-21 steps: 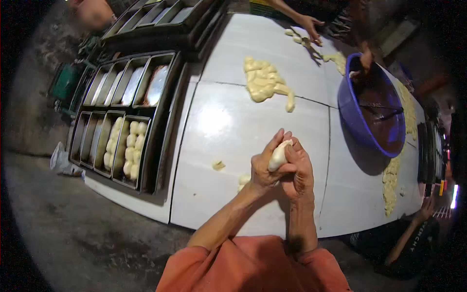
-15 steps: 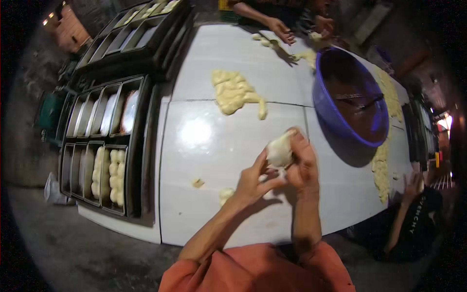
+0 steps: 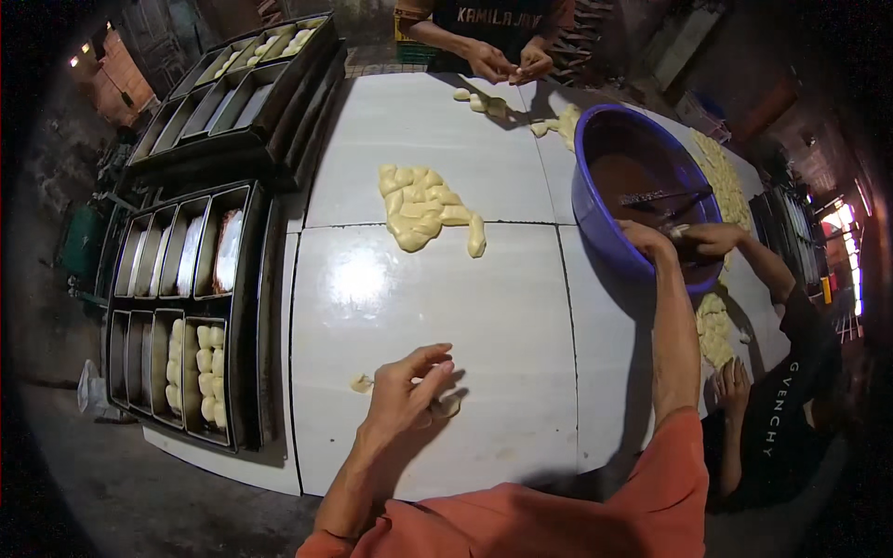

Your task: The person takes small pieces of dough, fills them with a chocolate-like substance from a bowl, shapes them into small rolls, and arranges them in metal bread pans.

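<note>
Person's hands are working apart over a white tiled table (image 3: 502, 307). Left hand (image 3: 402, 395): low over the near part of the table, fingers loosely curved, thumb and forefinger parted with a visible gap; a small pale dough piece (image 3: 448, 406) lies on the tabletop at its fingertips, partly covered by the hand. Contact between the two cannot be told. A dough scrap (image 3: 360, 382) sits just left of the hand. Right hand (image 3: 648, 240): reaches over the near rim of a purple tub (image 3: 588, 206), fingertips hidden inside; how far they are closed, and on what, cannot be told. A co-worker's hand (image 3: 718, 239) reaches into the same tub from the right; a dark bar (image 3: 665, 196) lies across its brown interior. A larger dough mass (image 3: 417, 209) rests mid-table, well apart from both of the person's hands. At left, a pan set (image 3: 251, 307) holds rows of dough balls (image 3: 212, 372) in two near compartments. Across the table, another co-worker's hands (image 3: 512, 70) meet near small dough lumps (image 3: 479, 102).
</note>
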Demonstrator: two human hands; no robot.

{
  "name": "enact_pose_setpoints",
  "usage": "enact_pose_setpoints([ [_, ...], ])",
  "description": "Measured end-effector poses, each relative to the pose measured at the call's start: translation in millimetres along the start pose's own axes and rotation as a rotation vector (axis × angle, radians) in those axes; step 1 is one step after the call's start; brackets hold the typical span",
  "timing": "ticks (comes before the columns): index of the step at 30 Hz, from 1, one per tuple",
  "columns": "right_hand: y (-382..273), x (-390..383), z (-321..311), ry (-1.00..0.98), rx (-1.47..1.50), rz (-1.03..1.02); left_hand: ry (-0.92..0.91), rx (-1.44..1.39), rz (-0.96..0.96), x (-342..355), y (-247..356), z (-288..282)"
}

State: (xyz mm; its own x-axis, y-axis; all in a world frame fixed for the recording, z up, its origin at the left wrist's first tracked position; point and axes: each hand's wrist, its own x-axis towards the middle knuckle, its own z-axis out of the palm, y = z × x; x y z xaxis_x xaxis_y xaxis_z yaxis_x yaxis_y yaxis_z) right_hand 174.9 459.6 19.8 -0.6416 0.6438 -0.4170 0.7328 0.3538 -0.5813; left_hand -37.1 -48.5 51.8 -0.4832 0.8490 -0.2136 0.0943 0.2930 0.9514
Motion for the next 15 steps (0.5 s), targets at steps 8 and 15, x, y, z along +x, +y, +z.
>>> enact_pose_setpoints([
  [8, -69, -77, -3, 0.242, 0.926, -0.180, -0.058, -0.128, -0.083, 6, 4, 6],
  [15, -146, -128, 116, 0.148, 1.404, -0.284, -0.154, -0.587, -0.063, 45, 22, 66],
])
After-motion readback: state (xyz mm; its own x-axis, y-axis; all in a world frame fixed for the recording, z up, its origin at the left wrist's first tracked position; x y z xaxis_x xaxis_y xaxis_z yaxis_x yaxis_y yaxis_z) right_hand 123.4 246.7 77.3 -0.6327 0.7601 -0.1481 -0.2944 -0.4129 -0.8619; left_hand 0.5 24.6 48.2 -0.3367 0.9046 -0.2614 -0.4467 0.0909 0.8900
